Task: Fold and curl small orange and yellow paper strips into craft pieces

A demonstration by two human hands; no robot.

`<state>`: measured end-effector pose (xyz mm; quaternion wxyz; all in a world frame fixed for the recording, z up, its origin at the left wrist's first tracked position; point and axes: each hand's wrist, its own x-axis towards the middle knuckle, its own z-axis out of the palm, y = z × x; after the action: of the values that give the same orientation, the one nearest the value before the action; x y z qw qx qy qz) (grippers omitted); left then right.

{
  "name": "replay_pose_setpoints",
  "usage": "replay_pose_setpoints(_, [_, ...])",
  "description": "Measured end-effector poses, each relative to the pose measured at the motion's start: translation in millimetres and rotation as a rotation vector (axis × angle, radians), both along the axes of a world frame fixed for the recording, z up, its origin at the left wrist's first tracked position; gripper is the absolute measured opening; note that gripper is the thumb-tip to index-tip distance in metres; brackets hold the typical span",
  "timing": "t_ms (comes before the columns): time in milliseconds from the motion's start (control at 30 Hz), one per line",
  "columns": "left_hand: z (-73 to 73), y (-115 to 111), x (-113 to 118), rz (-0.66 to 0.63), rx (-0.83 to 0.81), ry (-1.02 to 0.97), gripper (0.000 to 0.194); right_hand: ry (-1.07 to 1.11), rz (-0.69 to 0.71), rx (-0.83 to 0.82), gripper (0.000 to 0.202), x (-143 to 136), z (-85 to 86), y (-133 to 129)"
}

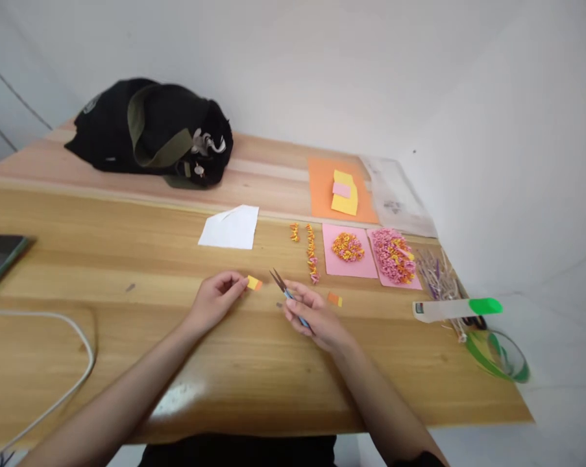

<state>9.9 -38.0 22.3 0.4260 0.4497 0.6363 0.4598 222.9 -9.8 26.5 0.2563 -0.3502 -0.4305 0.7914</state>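
My left hand [217,299] pinches a small yellow and orange paper piece [254,283] between thumb and fingertips. Blue-handled tweezers or small scissors [289,295] are held in my right hand [313,312], with the dark pointed tips slightly apart and directed at the paper without touching it. Another small orange and yellow piece [335,299] lies just right of my right hand. Beyond the hands, small curled orange and pink bits [311,253] form a column, beside a shorter orange group [294,232]. Two pink sheets [329,263] carry piles of such curls [348,248].
A white paper [229,228] lies ahead, and a black bag [151,130] behind it. An orange sheet [320,194] holds yellow and pink papers. At right are a green-capped bottle [441,310], dried stems [439,275] and green tape [482,357]. A white cable [85,344] and dark device [0,256] are left.
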Motion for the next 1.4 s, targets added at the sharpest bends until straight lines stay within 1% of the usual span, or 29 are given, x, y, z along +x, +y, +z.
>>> replay_pose_setpoints(167, [2.3,0.2,3.4,-0.043,0.013,0.026,0.032,-0.021,0.053,-0.079,0.050,3.8,5.4,-2.1])
replay_pose_setpoints(300, [2.2,-1.1,2.2,-0.075,0.031,0.054,0.030,-0.075,0.067,-0.097,0.058,1.4,1.5,-2.9])
replay_pose_setpoints(433, [0.0,-2.6,-0.1,-0.109,0.033,0.040,0.032,-0.117,0.074,-0.107,0.065,0.5,-0.9,-3.2])
replay_pose_setpoints(667, [-1.3,-2.8,-2.3,-0.163,0.037,0.014,0.035,-0.123,0.058,-0.146,0.059,5.0,-0.8,-2.5])
replay_pose_setpoints(900, [-1.0,-3.6,-0.9,-0.209,0.040,0.083,0.034,-0.159,0.103,-0.147,0.060,6.4,0.7,-1.8])
replay_pose_setpoints(1100, [1.5,-4.5,-1.2,-0.240,0.045,0.083,0.030,-0.159,0.126,-0.145,0.057,6.7,2.1,-1.4])
replay_pose_setpoints(1400, [-2.2,-5.0,-2.7,-0.278,0.058,0.074,0.028,-0.159,0.163,-0.118,0.053,7.8,1.2,-0.8])
